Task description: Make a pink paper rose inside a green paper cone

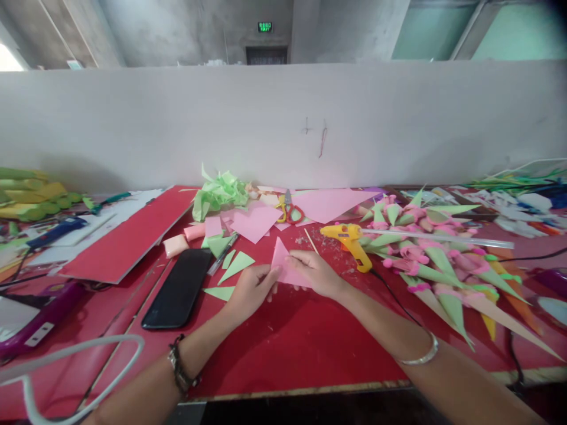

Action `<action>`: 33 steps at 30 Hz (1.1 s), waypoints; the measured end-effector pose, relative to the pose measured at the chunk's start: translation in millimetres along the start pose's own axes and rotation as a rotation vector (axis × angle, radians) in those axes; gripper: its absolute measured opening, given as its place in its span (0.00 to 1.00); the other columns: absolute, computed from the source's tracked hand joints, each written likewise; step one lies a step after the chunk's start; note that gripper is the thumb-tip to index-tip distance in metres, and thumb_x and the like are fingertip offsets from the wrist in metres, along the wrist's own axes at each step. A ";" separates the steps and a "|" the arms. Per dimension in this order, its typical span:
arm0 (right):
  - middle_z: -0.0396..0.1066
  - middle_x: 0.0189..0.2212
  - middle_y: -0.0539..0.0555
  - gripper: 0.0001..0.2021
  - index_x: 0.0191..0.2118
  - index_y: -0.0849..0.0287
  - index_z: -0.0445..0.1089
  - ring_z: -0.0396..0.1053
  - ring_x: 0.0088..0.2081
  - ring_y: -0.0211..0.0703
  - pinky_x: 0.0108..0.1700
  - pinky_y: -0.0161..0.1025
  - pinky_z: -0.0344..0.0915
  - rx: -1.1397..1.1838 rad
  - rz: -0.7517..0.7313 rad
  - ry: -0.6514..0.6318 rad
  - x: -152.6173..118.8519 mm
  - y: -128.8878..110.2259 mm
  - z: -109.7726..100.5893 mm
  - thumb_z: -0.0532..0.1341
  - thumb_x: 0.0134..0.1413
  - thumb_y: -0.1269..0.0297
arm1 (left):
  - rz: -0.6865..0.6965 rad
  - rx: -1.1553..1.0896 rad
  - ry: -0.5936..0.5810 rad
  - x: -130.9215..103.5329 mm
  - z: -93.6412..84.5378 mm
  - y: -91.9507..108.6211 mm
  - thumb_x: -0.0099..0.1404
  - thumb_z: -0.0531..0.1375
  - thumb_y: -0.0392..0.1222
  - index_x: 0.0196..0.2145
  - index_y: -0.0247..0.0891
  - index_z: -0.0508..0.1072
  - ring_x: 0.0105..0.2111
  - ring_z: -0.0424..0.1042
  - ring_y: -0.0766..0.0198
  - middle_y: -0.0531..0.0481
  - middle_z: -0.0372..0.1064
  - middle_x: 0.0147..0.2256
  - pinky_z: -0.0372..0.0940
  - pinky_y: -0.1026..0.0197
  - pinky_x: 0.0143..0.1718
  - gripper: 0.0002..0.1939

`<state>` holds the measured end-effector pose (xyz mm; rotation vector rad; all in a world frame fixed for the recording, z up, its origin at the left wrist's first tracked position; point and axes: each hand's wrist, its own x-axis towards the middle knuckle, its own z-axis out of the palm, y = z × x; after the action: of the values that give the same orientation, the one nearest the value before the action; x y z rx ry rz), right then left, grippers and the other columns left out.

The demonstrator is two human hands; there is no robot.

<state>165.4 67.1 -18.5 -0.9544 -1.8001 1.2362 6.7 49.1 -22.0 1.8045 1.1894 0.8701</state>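
A small pink paper piece [280,257] with a pointed top is held between both hands over the red table [283,354]. My left hand [254,289] pinches its lower left edge. From the right, my right hand [315,273] grips the same paper, its fingers closed over the side. Green paper triangles [238,267] lie just left of my hands, beside a clear-barrelled pen [222,254]. A yellow glue gun [349,241] with a clear glue stick rests to the right, and a thin wooden stick [311,241] lies behind my right hand.
A black phone [178,289] lies left. Scissors [290,211], pink sheets [334,203] and crumpled green paper [220,193] are at the back. Paper cones [438,265] pile up on the right. A red board [133,236], purple device [42,321] and white cable frame [80,345] occupy the left.
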 end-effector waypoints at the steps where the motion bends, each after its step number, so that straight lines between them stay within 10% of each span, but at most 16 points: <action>1: 0.59 0.13 0.45 0.15 0.24 0.58 0.61 0.58 0.15 0.32 0.17 0.30 0.53 -0.022 -0.003 0.011 -0.1 0.8 0.7 0.48 0.54 0.55 | 0.013 0.009 0.025 0.1 0.0 -0.3 0.61 0.47 0.51 0.17 0.36 0.63 0.14 0.59 0.71 0.56 0.58 0.12 0.54 0.69 0.19 0.21; 7: 0.65 0.22 0.49 0.09 0.34 0.58 0.63 0.63 0.25 0.37 0.28 0.34 0.59 -0.274 -0.205 0.152 -1.4 3.6 2.2 0.51 0.53 0.60 | -0.069 -0.010 0.116 1.7 -2.1 -6.5 0.60 0.47 0.54 0.13 0.37 0.57 0.10 0.56 0.73 0.58 0.53 0.08 0.53 0.69 0.17 0.24; 12: 0.57 0.48 0.57 0.33 0.54 0.56 0.47 0.59 0.45 0.43 0.44 0.39 0.60 -0.291 -0.325 0.038 -6.8 -5.6 -0.5 0.62 0.41 0.63 | -0.152 -0.150 0.126 5.2 -3.6 -5.4 0.60 0.46 0.52 0.11 0.37 0.56 0.09 0.57 0.72 0.58 0.52 0.07 0.51 0.69 0.14 0.24; 19: 0.62 0.34 0.51 0.07 0.36 0.56 0.65 0.62 0.38 0.39 0.40 0.37 0.60 -0.212 -0.344 0.045 -2.4 -6.9 -6.0 0.57 0.49 0.65 | -0.158 -0.197 0.055 6.3 -5.1 -2.1 0.59 0.46 0.52 0.12 0.37 0.58 0.09 0.56 0.73 0.58 0.51 0.07 0.50 0.69 0.15 0.24; 33: 0.62 0.21 0.47 0.09 0.25 0.61 0.63 0.61 0.25 0.34 0.27 0.32 0.58 0.051 -0.114 0.136 1.7 6.7 -0.7 0.59 0.45 0.60 | -0.007 -0.123 -0.123 1.1 1.0 -6.2 0.62 0.45 0.52 0.20 0.35 0.62 0.15 0.59 0.72 0.56 0.60 0.15 0.55 0.68 0.21 0.21</action>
<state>166.3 70.6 -24.4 -0.8738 -1.6848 1.1141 5.5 51.4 -27.8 1.7278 1.0412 0.7985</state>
